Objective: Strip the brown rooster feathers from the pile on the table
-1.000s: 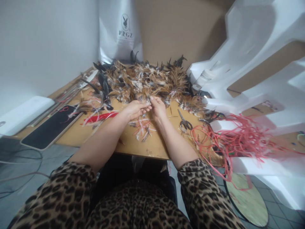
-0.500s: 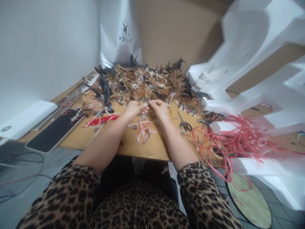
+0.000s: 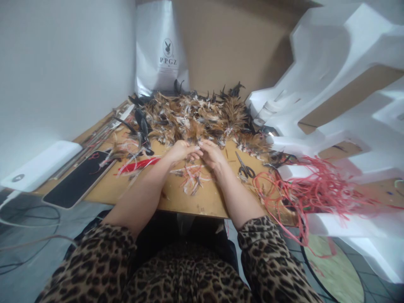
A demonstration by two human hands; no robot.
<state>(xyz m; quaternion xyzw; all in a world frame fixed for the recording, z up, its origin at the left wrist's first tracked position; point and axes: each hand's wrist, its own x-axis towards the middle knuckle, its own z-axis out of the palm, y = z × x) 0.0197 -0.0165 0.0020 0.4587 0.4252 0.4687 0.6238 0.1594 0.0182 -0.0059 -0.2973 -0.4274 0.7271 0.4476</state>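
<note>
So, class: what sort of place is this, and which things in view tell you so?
Probably a small craft workbench. A heap of brown feathers covers the wooden table, with scissors and a tangle of red cords beside both hands.

Ahead: feather pile [image 3: 195, 115] blocks the far counter [image 3: 202, 202].
Right: scissors [image 3: 244, 166], red cord tangle [image 3: 303, 189], white foam [image 3: 331, 105].
Left: phone [image 3: 77, 181].
Near edge: bare.
</note>
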